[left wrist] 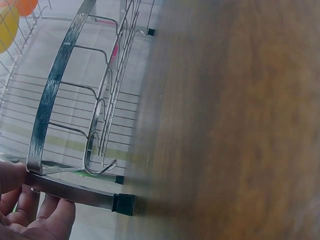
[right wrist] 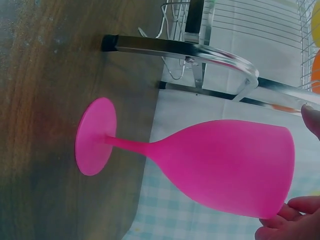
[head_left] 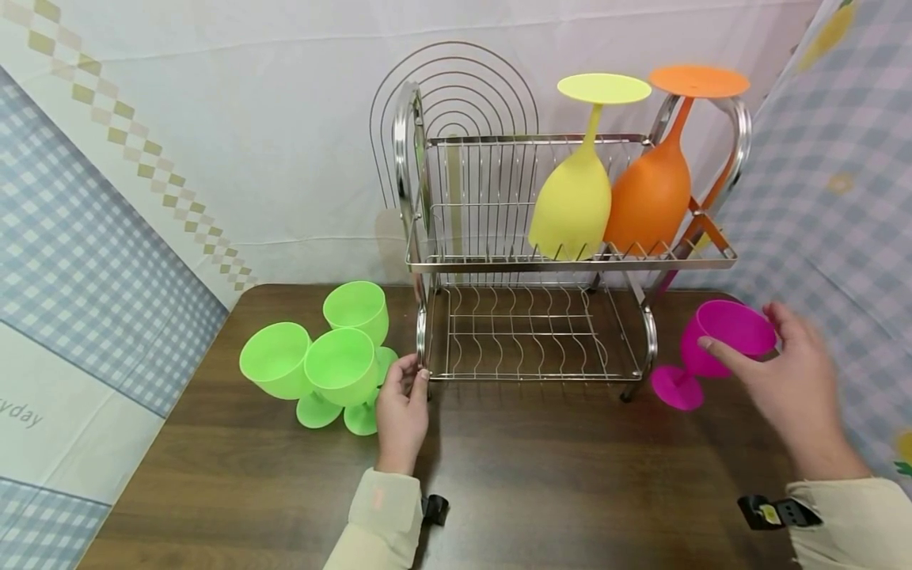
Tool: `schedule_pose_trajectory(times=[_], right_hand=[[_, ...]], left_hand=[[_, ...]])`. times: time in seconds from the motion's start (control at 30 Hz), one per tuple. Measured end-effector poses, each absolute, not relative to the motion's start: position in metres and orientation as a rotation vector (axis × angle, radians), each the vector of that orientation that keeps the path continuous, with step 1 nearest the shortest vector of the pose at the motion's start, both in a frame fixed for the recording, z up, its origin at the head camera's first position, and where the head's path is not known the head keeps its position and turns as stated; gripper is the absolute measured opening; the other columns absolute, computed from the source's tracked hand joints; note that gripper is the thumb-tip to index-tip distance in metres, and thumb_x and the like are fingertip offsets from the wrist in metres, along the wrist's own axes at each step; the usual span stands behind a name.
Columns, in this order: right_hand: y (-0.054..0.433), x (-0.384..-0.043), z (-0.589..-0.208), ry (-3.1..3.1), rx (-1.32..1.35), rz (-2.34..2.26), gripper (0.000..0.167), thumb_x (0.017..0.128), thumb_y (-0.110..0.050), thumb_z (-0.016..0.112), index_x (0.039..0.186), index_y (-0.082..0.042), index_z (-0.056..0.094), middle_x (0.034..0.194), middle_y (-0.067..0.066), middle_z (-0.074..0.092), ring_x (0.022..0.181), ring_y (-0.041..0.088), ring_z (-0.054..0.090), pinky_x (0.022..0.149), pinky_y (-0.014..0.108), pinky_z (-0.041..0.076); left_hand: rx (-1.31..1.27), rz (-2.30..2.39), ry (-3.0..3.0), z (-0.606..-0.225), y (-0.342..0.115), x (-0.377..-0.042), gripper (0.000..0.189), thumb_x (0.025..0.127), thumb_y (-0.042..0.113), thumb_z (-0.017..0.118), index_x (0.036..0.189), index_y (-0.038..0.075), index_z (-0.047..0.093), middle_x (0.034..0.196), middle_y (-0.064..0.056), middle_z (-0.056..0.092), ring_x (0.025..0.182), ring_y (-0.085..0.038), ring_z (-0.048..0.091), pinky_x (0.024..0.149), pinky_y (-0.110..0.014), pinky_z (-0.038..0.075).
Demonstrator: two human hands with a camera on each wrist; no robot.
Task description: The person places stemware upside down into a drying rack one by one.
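Note:
My left hand [head_left: 403,412] grips the front left leg of the metal dish rack [head_left: 534,378], thumb and fingers pinching the bar [left wrist: 75,189]. At the right, a magenta goblet [head_left: 734,328] stands upright on the table. My right hand [head_left: 798,388] is spread around its bowl near the rim. In the right wrist view, fingertips [right wrist: 282,220] are right at one side of the rim, while the thumb [right wrist: 311,120] stands apart from the other side. A yellow goblet [head_left: 573,202] and an orange goblet [head_left: 651,194] lean upside down on the rack's upper tier.
Three green goblets [head_left: 342,368] stand upright, close together, left of the rack and beside my left hand. The rack's lower tier [head_left: 527,332] has wavy wire slots. Cloth [head_left: 299,158] hangs behind the wooden table [head_left: 513,475] and along both sides.

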State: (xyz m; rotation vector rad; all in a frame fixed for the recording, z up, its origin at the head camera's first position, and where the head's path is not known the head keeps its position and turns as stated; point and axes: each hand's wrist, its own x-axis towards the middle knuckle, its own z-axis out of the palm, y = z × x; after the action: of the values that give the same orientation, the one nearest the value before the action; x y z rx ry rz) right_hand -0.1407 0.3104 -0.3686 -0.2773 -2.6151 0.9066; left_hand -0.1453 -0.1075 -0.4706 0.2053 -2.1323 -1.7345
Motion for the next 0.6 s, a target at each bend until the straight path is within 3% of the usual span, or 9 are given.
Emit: schedule_pose_trajectory(times=[0.17,0.4,0.6], right_hand=[[0.311,-0.143,-0.373,-2.622,-0.265,0.864,0.093,0.087,-0.036,0.078,0.152,0.009,0.029,0.137,0.039,0.041,0.117,0.053,0.04,0.083,0.059,0.038],[0.313,-0.145,-0.377,-2.612,-0.276,0.863,0.095,0.085,-0.034,0.08,0.151,0.011,0.029,0.137,0.039,0.04,0.119,0.054,0.039,0.087,0.066,0.037],[0.316,-0.146,-0.383,-2.642,-0.29,0.846,0.094,0.085,-0.036,0.08,0.147,0.013,0.03,0.129,0.039,0.04,0.112,0.054,0.039,0.077,0.06,0.04]], left_hand=[[0.205,-1.739,-2.134,-0.47,-0.108,-0.145,0.021,0.098,0.003,0.062,0.119,0.002,0.063,0.109,-0.013,0.069,0.102,-0.028,0.067,0.079,-0.03,0.058],[0.208,-1.753,-2.129,-0.471,-0.107,-0.145,0.022,0.098,0.004,0.062,0.12,0.001,0.063,0.109,-0.013,0.069,0.102,-0.027,0.067,0.077,-0.026,0.058],[0.179,-1.782,-2.088,-0.474,-0.108,-0.147,0.021,0.098,0.003,0.061,0.119,0.0,0.063,0.11,-0.016,0.069,0.101,-0.029,0.067,0.076,-0.024,0.057]])
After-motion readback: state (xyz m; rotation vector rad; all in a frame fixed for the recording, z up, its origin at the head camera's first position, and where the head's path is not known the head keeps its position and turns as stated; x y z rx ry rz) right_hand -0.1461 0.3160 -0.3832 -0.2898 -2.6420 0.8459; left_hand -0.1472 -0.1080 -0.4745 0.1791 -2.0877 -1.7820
